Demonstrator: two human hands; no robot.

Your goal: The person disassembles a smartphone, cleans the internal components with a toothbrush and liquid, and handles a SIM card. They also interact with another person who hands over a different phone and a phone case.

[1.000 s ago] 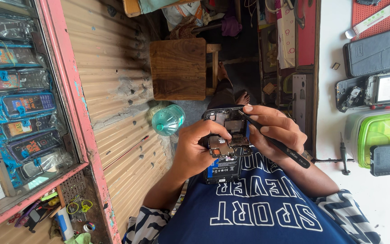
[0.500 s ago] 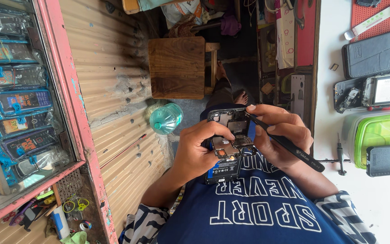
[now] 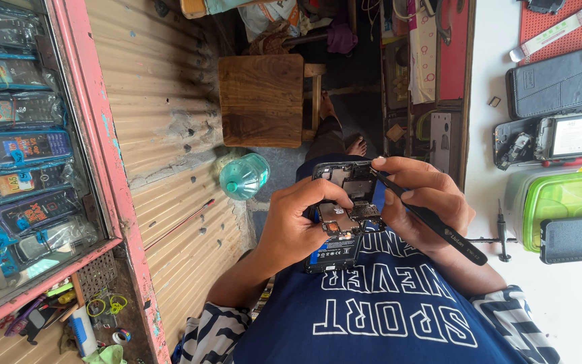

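Gripping opened phone (image 3: pixel 342 216), tweezers (image 3: pixel 432 219).

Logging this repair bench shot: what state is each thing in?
Phone: back cover off, circuit board and battery exposed, gripped by left hand.
Tweezers: held in right hand, tips at the phone's board.
Green box: lid shut.
Water bottle: capped.

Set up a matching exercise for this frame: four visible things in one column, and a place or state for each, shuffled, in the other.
1. opened phone
2. black tweezers
3. green plastic bottle
4. green-lidded box

A. on the white worktop
B. in the right hand
C. on the ground by the wooden stool
D. gripped by the left hand, back cover off

Pairs: 1-D, 2-B, 3-C, 4-A
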